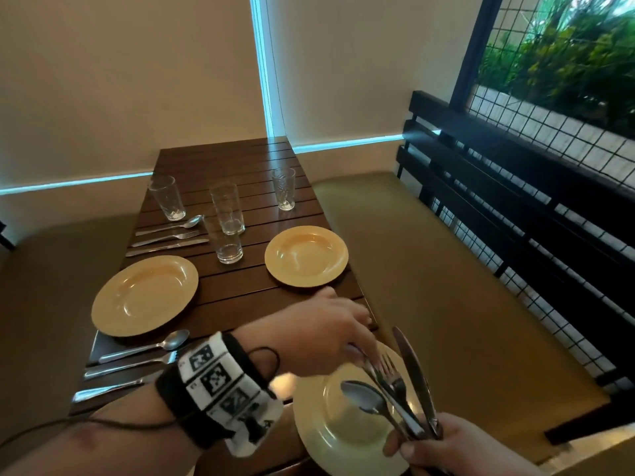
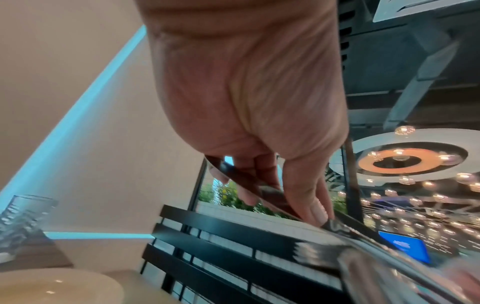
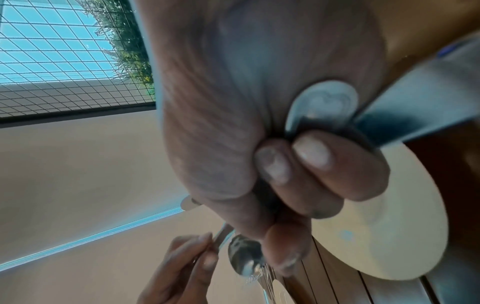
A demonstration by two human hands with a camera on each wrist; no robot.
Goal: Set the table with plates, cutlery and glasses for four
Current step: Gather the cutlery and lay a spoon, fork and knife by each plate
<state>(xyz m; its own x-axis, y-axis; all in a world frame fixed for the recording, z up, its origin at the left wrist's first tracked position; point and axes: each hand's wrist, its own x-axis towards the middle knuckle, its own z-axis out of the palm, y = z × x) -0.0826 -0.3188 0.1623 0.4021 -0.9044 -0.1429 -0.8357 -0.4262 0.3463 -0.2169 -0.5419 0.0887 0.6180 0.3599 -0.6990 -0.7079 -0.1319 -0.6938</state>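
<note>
Three yellow plates lie on the dark slatted table (image 1: 240, 159): one at the left (image 1: 144, 297), one at the far right (image 1: 305, 255), one at the near right corner (image 1: 336, 431). Over that near plate my right hand (image 1: 422, 444) grips a bundle of cutlery (image 1: 395, 400) by the handles: a spoon (image 1: 360, 395), a fork (image 1: 388, 369), a knife (image 1: 412, 372). My left hand (image 1: 357, 341) reaches across and pinches the tip of one piece. In the left wrist view the left hand (image 2: 285, 203) pinches a flat blade (image 2: 259, 189). The right hand (image 3: 298, 164) clasps the handle ends (image 3: 324, 107).
Several glasses stand on the table, two mid-table (image 1: 225, 231), one far left (image 1: 166, 197), one far right (image 1: 283, 188). Two cutlery sets lie along the left edge (image 1: 168, 235) (image 1: 137, 362). An olive bench cushion (image 1: 446, 286) with a black slatted backrest (image 1: 515, 201) runs along the right.
</note>
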